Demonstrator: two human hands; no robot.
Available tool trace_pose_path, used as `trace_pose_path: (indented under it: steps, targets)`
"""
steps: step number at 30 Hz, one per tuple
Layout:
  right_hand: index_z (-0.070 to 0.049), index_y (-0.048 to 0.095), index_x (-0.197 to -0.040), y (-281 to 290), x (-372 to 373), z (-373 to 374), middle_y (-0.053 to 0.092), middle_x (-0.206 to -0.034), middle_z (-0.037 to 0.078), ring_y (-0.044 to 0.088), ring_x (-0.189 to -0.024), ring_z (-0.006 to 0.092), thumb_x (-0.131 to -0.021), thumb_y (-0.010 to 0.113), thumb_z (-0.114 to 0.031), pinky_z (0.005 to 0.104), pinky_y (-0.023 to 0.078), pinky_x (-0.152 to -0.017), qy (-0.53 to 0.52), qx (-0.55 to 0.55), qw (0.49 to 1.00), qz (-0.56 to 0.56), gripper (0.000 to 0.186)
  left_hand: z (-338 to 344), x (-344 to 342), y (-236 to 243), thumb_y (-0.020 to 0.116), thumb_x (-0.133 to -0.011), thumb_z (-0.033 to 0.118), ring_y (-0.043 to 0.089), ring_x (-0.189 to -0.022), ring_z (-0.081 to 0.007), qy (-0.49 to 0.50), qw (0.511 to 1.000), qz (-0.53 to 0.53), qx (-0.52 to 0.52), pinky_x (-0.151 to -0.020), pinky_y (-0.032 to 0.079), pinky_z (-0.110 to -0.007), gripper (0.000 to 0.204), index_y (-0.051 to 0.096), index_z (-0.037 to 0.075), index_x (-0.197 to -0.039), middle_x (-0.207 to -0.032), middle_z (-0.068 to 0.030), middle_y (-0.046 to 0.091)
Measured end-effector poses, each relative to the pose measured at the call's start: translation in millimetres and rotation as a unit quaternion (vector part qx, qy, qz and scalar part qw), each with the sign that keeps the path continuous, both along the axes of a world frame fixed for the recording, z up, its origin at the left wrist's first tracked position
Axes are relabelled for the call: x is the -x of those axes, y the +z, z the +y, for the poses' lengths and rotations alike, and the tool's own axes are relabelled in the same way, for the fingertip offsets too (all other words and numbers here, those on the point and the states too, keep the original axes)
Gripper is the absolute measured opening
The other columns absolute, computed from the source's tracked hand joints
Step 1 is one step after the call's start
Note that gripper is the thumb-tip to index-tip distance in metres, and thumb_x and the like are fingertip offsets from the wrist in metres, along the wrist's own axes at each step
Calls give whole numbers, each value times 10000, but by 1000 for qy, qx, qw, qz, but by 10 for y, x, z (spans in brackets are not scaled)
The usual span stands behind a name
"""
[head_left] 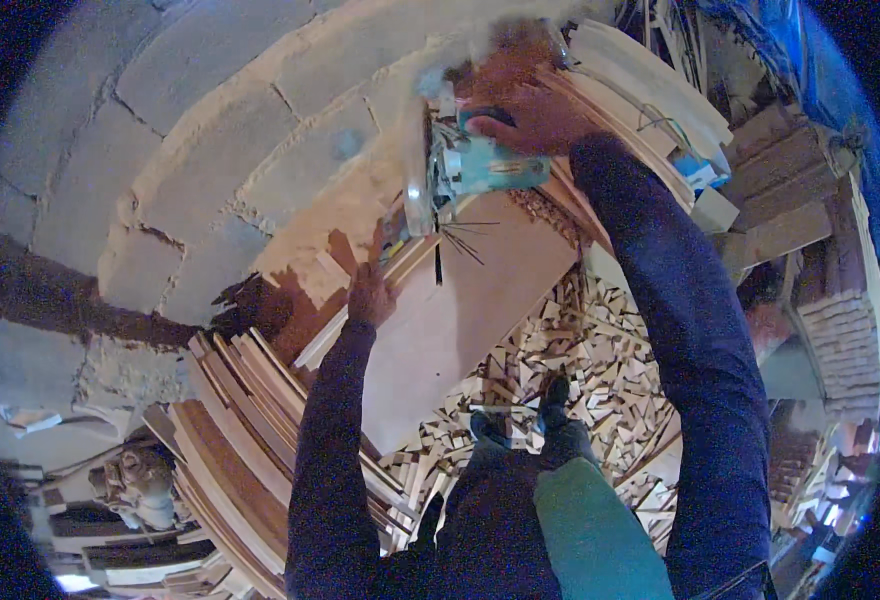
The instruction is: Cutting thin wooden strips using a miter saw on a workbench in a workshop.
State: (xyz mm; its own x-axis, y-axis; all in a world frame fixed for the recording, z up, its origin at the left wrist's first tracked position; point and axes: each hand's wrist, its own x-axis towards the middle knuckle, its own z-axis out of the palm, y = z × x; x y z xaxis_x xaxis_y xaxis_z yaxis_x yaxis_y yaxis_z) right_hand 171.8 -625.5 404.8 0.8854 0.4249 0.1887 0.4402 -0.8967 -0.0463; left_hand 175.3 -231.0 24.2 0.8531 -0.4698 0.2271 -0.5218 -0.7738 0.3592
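My right hand is closed round the dark grip of a teal power saw. The saw's blade and guard stand over a dark slot in a pale flat worktop. To the left of the blade, my left hand lies over narrow wooden strips at the worktop's back edge. Its fingers are stretched out and spread, pressing on the wood. Where the blade meets the strips is partly hidden by the guard.
Behind the saw rises a block wall. Long boards are stacked at the lower left. A heap of small wood offcuts covers the floor around my feet. More timber lies at the upper right, with a blue item.
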Motion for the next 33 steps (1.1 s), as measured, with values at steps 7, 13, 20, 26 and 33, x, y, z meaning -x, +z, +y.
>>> trace_pose_path:
  steps: [7, 13, 20, 26, 33]
  targets:
    - [-180, 682, -1302, -232, 237, 71, 712, -1183, 163, 667, -1094, 395, -982, 587, -575, 515, 511, -973, -3, 0, 996, -84, 517, -48, 36, 204, 728, -801, 240, 561, -996, -460, -5, 999, -31, -29, -901, 471, -554, 575, 514, -90, -1220, -1023, -280, 555]
    - [-169, 707, -1237, -919, 753, 305, 738, -1036, 158, 695, -952, 421, -895, 690, -599, 538, 544, -872, -5, -170, 977, -128, 550, -20, 8, 78, 719, -816, 221, 568, -994, -453, -1, 1000, -16, 12, -885, 473, -551, 525, 512, -93, -1183, -1027, -277, 556]
    - [-33, 623, -1062, -1349, 1165, 478, 655, -918, 176, 681, -837, 364, -880, 677, -652, 479, 551, -726, -40, -91, 979, -177, 648, -27, 30, 101, 719, -802, 201, 580, -937, -443, -13, 998, -67, -1, -835, 485, -538, 546, 503, -79, -1219, -982, -262, 570]
    - [-18, 624, -1077, -1294, 1188, 471, 654, -875, 196, 682, -828, 390, -894, 679, -636, 489, 551, -736, -55, -83, 981, -169, 646, 10, -11, 9, 719, -790, 183, 589, -888, -434, -23, 994, -100, -29, -793, 494, -527, 568, 495, -66, -1249, -943, -250, 582]
    - [-47, 629, -1178, -729, 616, 281, 700, -972, 209, 699, -901, 404, -848, 744, -240, 506, 562, -790, -96, 40, 991, -82, 399, -7, -177, -225, 731, -785, 190, 593, -895, -440, -6, 907, 189, 378, -766, 491, -544, 649, 458, -50, -1322, -926, -251, 578]
